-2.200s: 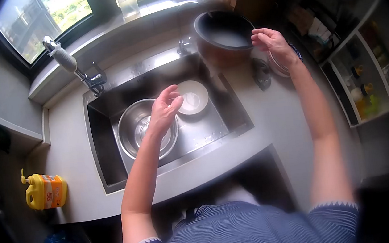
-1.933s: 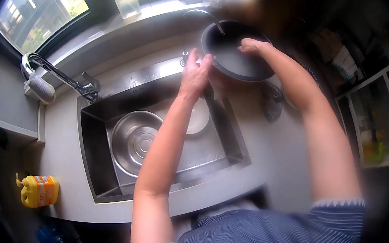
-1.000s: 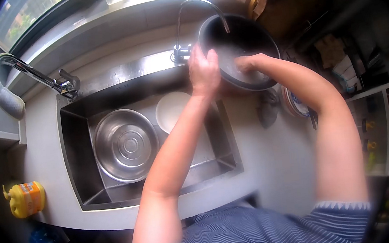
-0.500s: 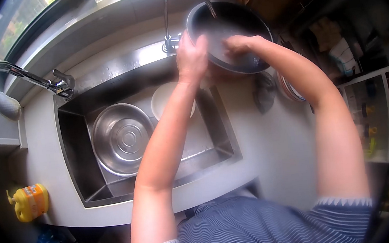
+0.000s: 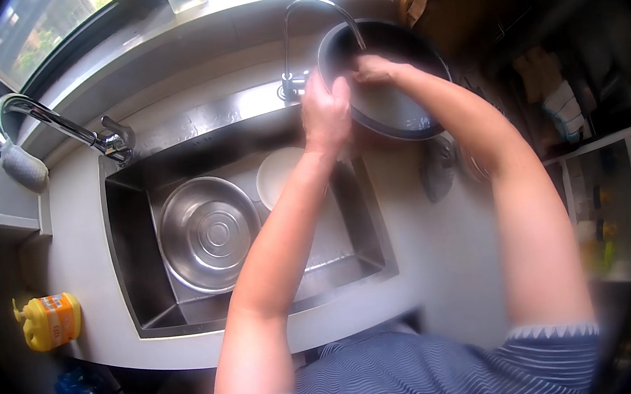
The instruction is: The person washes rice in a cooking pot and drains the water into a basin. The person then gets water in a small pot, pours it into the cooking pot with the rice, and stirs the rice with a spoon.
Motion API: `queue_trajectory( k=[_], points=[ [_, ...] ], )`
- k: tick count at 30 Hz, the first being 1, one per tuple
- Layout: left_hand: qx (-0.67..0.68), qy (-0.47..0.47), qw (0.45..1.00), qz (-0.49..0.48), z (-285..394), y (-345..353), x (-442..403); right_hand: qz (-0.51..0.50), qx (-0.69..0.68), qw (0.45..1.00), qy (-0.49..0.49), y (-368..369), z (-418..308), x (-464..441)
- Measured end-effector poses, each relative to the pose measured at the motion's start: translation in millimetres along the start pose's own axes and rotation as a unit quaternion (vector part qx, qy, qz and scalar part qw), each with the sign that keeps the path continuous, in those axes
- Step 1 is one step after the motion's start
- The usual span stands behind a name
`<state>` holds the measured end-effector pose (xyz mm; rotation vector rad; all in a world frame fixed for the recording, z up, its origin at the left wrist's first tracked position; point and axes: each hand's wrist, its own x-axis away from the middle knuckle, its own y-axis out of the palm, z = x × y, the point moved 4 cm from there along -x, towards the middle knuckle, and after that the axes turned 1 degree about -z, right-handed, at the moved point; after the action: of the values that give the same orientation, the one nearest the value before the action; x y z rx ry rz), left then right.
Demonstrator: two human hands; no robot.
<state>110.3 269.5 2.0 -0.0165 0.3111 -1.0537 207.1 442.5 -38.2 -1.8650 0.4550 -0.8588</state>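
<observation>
A dark round pot [image 5: 398,107] is tilted under the slim curved tap [image 5: 290,26] at the back right of the sink. My left hand [image 5: 326,111] grips its near-left rim, thumb toward the inside and fingers mostly hidden behind the wall. Inside the pot, close to the tap's spout, is my right hand [image 5: 373,69], its fingers curled inward and partly hidden in shadow. What those fingers hold, if anything, does not show. Pale wet spots lie along the pot's lower inner wall.
In the steel sink [image 5: 133,254] lie a round metal basin [image 5: 216,234] and a white round dish [image 5: 278,174], partly behind my left arm. A larger tap [image 5: 54,121] stands at the left. A yellow pump bottle [image 5: 52,321] sits at the counter's left edge.
My right hand has moved up and left inside the pot, toward the spout. My left hand keeps its hold on the rim. The whole view has shifted slightly.
</observation>
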Motion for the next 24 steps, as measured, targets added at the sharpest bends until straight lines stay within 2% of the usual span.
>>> queue_trajectory(
  k=[1, 2, 3, 5, 7, 8, 9, 10, 12, 15, 19, 24],
  points=[
    [-0.001, 0.01, 1.0, 0.009, -1, 0, -1, -0.026, -0.004, 0.999, -0.042, 6, -11, -2],
    [-0.01, 0.017, 1.0, 0.02, -1, 0, -1, 0.032, -0.076, 0.985, -0.149, 27, -3, -12],
    [-0.045, 0.033, 0.997, 0.06, -14, 7, -3, -0.031, -0.025, 0.994, -0.104, 37, -7, -10],
    [-0.045, 0.012, 0.998, 0.046, -12, 5, -3, -0.058, -0.087, 0.971, -0.217, 61, -14, -1],
    [-0.043, 0.011, 0.998, 0.054, -10, 5, -2, -0.181, -0.002, 0.968, -0.172, 101, 6, -13],
    [-0.044, 0.009, 0.997, 0.06, -10, 5, -1, -0.185, -0.228, 0.951, -0.098, 67, -29, 42],
    [-0.044, 0.008, 0.997, 0.066, -9, 5, 0, -0.23, -0.287, 0.927, -0.076, 71, -33, 52],
    [-0.052, 0.009, 0.996, 0.071, -8, 5, -1, -0.231, -0.23, 0.939, -0.112, 65, -41, 62],
    [-0.029, -0.029, 0.998, 0.04, -6, 6, -1, -0.226, -0.146, 0.948, -0.17, 53, -55, 76],
    [-0.017, -0.047, 0.998, 0.025, -5, 6, 1, -0.188, -0.096, 0.959, -0.188, 46, -68, 76],
    [-0.016, -0.035, 0.999, 0.037, -2, 3, 1, -0.078, -0.022, 0.988, -0.132, 38, -68, 59],
    [-0.031, 0.008, 0.997, 0.075, -2, 3, -1, 0.031, 0.092, 0.995, -0.004, 20, -47, 30]
  ],
)
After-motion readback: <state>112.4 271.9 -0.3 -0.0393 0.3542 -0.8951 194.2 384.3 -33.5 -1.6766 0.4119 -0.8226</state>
